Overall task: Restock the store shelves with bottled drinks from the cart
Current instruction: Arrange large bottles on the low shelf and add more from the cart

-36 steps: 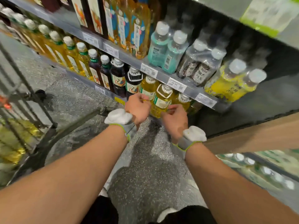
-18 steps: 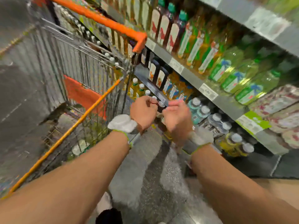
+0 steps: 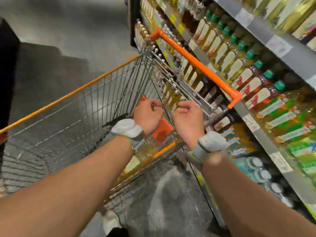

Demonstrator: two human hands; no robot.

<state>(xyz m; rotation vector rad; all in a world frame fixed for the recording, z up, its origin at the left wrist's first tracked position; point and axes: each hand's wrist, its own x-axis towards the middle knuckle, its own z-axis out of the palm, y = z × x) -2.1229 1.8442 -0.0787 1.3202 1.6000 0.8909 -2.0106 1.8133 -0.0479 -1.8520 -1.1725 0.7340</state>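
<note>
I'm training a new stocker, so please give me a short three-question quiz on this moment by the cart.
1. True or false: the left hand holds a bottle.
2. The cart's orange handle lies nearest to: A) the shelves; B) the person's feet; C) the dark wall on the left.
3. Fill in: the bottles lying low in the cart hold a ___ drink.

Key: 1 false, since it and the right hand are both curled and empty; 2 A; 3 yellow.
</note>
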